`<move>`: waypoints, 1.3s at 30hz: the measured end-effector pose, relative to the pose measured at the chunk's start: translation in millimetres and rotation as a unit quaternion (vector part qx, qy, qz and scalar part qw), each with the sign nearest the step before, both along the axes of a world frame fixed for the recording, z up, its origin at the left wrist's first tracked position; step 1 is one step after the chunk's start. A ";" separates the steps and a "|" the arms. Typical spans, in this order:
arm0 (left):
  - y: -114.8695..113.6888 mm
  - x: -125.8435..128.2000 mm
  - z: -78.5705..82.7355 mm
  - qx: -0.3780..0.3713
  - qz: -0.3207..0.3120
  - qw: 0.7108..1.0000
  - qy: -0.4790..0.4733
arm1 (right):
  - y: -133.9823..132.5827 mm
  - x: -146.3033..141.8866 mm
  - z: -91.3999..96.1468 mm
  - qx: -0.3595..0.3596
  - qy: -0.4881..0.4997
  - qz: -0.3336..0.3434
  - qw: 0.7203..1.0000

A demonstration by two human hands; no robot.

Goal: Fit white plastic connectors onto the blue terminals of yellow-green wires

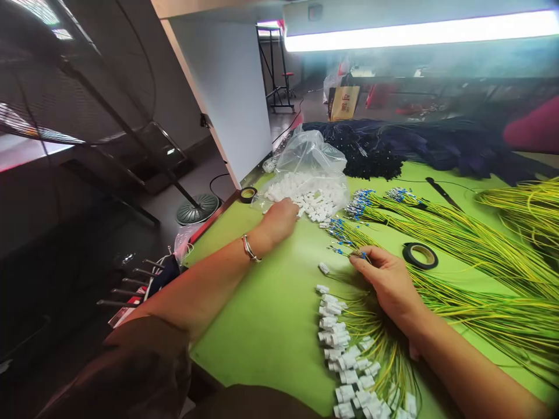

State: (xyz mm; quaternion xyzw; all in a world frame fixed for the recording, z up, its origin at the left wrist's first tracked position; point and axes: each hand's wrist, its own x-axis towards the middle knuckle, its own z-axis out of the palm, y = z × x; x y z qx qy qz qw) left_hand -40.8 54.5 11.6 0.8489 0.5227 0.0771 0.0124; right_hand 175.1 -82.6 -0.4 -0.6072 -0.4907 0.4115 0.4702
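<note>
My left hand [279, 222], with a bracelet at the wrist, reaches to the near edge of a pile of small white plastic connector housings [321, 205]. Its fingers are curled, and what they pinch is hidden. The pile spills out of a clear plastic bag [312, 152]. My right hand [386, 276] pinches a yellow-green wire near its blue-collared end, beside a bundle of loose wire ends [340, 230]. Below it lie wires that carry white housings [338, 334], fanned in a row along the green mat [262, 337].
A roll of black tape [420, 255] lies between wire bundles [476, 244]; a smaller roll [248, 194] sits by the bag. A black-handled knife [442, 192] lies farther back. Dark cables [419, 142] cover the far side. A white panel [227, 93] stands at the left.
</note>
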 end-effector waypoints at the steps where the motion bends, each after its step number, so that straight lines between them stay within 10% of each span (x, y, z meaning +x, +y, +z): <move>1: -3.2 2.2 -0.9 0.006 -0.003 1.000 0.015 | -0.7 -0.4 -0.2 0.009 -0.010 0.000 1.000; 7: -13.5 9.8 1.8 0.031 -0.043 0.998 0.028 | -6.4 -4.7 9.7 0.036 -0.048 -0.010 0.998; 11: -15.5 13.9 7.9 -0.037 -0.032 0.985 -0.163 | -6.6 -3.7 9.8 0.031 -0.049 -0.009 0.998; 13: -18.9 17.1 10.2 -0.201 -0.033 0.929 -0.308 | -5.8 -2.6 9.1 0.031 -0.042 -0.008 0.999; 18: -32.9 27.2 9.5 -0.518 -0.007 0.667 -0.536 | -4.4 -0.9 11.7 0.025 -0.020 -0.013 0.999; 22: -40.6 33.3 6.9 -0.561 0.028 0.598 -0.573 | -3.9 2.9 8.5 -0.013 0.028 0.009 0.999; 39: -45.8 32.3 3.4 -0.593 -0.009 0.586 -0.552 | 0.1 6.0 4.4 -0.124 0.150 0.051 0.980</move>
